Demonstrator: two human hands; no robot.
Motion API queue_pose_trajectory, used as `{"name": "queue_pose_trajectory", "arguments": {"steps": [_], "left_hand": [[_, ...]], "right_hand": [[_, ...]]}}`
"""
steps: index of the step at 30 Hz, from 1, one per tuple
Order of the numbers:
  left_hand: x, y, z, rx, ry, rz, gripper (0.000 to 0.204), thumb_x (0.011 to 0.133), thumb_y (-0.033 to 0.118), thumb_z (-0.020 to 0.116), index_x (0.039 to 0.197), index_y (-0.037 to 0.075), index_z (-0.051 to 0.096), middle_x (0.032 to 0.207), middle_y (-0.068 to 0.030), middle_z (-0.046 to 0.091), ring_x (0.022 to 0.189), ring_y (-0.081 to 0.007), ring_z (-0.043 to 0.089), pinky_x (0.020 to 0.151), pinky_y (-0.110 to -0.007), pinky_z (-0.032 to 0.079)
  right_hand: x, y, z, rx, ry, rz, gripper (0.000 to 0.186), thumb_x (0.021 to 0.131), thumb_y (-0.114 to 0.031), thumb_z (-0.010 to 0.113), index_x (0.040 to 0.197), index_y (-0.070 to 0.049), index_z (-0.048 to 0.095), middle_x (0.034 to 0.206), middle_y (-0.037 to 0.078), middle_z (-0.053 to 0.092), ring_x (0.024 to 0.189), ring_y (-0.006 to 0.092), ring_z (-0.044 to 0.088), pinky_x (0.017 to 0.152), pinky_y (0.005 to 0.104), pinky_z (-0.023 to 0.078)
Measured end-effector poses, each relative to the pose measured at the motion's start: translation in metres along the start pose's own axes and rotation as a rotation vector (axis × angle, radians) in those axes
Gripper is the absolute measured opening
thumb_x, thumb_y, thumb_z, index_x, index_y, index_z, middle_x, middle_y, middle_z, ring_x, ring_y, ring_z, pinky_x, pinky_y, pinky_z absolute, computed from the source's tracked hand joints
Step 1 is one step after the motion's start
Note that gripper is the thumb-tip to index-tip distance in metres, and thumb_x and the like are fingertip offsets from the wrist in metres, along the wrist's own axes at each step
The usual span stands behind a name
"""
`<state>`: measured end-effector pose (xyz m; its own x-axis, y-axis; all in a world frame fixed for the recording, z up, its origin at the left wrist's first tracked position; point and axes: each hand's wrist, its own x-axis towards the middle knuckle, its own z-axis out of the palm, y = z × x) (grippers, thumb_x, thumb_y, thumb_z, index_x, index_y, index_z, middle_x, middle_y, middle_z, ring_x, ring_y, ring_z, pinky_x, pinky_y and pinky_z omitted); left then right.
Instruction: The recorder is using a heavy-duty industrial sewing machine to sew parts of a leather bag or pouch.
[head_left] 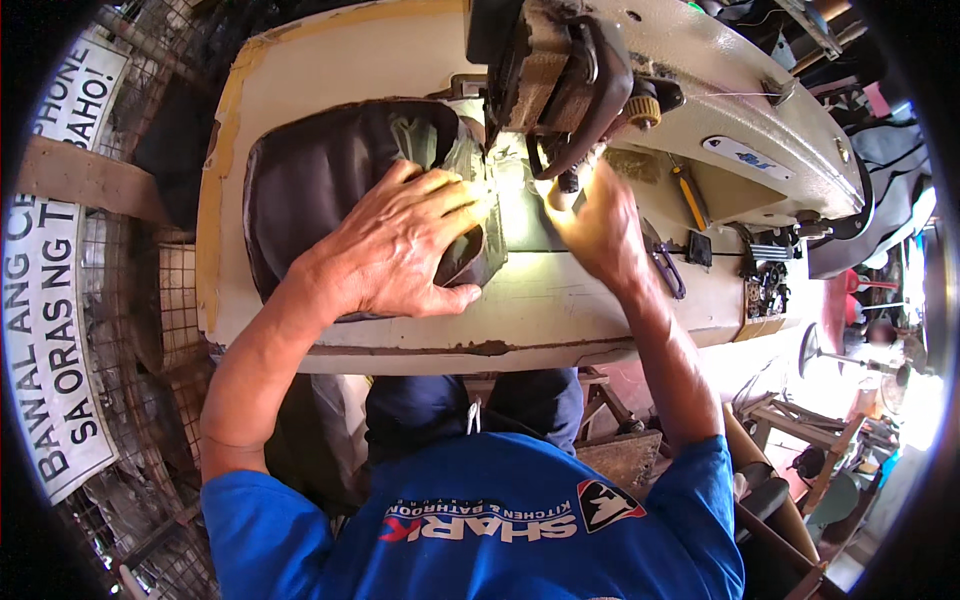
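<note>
A dark brown padded cover piece (315, 185), which looks like vinyl or leather, lies on the pale bed of a sewing machine (700, 75). Its right edge reaches the needle area under the machine head (545, 75). My left hand (395, 245) rests on the piece, palm down, fingers stretched toward the needle and thumb apart. At the right of the needle area, my right hand (608, 225) has its fingers by the presser parts. Glare and motion blur cover those fingertips, so I cannot make out what they touch.
A yellow-handled screwdriver (688, 195) and small dark snips (666, 268) lie right of my right hand. Bobbins and small metal parts (768, 285) sit at the bed's right end. Wire mesh (180, 290) and a printed sign (60, 300) stand at the left.
</note>
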<state>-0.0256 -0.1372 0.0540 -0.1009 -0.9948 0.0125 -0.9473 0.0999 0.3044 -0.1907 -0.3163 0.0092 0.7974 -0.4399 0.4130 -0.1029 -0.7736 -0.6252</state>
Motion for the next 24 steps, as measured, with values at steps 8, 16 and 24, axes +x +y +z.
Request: {"name": "queue_pose_trajectory", "arguments": {"steps": [8, 16, 24], "left_hand": [[0.000, 0.000, 0.001, 0.009, -0.023, -0.016, 0.075, 0.072, 0.042, 0.071, 0.130, -0.002, 0.056, 0.138, -0.0176, 0.054, 0.127, -0.0307, 0.048, 0.107, -0.045, 0.033], [0.003, -0.001, -0.001, -0.033, -0.012, -0.007, 0.074, 0.069, 0.040, 0.073, 0.127, -0.003, 0.057, 0.134, -0.0185, 0.056, 0.126, -0.0311, 0.050, 0.107, -0.044, 0.034], [0.007, -0.002, -0.003, -0.054, 0.025, 0.006, 0.069, 0.066, 0.038, 0.076, 0.120, -0.002, 0.059, 0.124, -0.0184, 0.058, 0.124, -0.0314, 0.050, 0.106, -0.044, 0.034]], "right_hand": [[-0.002, 0.017, 0.030, 0.160, -0.026, 0.046, 0.014, 0.083, -0.014, 0.069, 0.084, 0.000, 0.065, 0.082, 0.020, 0.060, 0.083, 0.0396, 0.059, 0.070, 0.0473, 0.047], [-0.010, 0.017, 0.036, -0.073, -0.121, -0.172, 0.030, 0.075, -0.002, 0.064, 0.105, -0.005, 0.068, 0.091, 0.017, 0.064, 0.089, 0.0395, 0.060, 0.078, 0.0467, 0.051], [-0.004, 0.006, 0.032, -0.080, -0.129, -0.252, 0.043, 0.075, 0.008, 0.058, 0.116, -0.005, 0.061, 0.099, 0.017, 0.063, 0.094, 0.0391, 0.061, 0.081, 0.0459, 0.050]]}}
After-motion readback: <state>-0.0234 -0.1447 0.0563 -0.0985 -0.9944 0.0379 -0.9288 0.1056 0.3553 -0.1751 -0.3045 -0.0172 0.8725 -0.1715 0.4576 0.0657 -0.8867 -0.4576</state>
